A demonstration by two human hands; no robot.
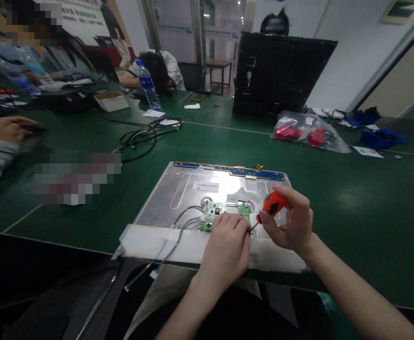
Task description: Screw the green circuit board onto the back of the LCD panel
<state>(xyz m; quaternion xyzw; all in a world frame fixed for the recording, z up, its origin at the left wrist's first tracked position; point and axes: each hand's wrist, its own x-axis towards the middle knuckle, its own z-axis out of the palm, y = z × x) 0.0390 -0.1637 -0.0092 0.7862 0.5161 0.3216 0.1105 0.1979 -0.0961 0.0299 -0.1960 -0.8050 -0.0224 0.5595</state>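
In the lower middle of the frame, the right hand grips an orange screwdriver, its tip slanting down and left to a green board. The left hand lies curled over the board's right part, fingertips touching the tip; I cannot tell whether it pinches anything. The board sits on a metal panel lying flat at the near edge of the green counter. Grey cables run left from the board.

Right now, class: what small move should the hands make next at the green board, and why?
Probably seat the screwdriver tip squarely before turning: the right hand holds its orange handle tilted, tip beside the left hand, which rests on the circuit board.
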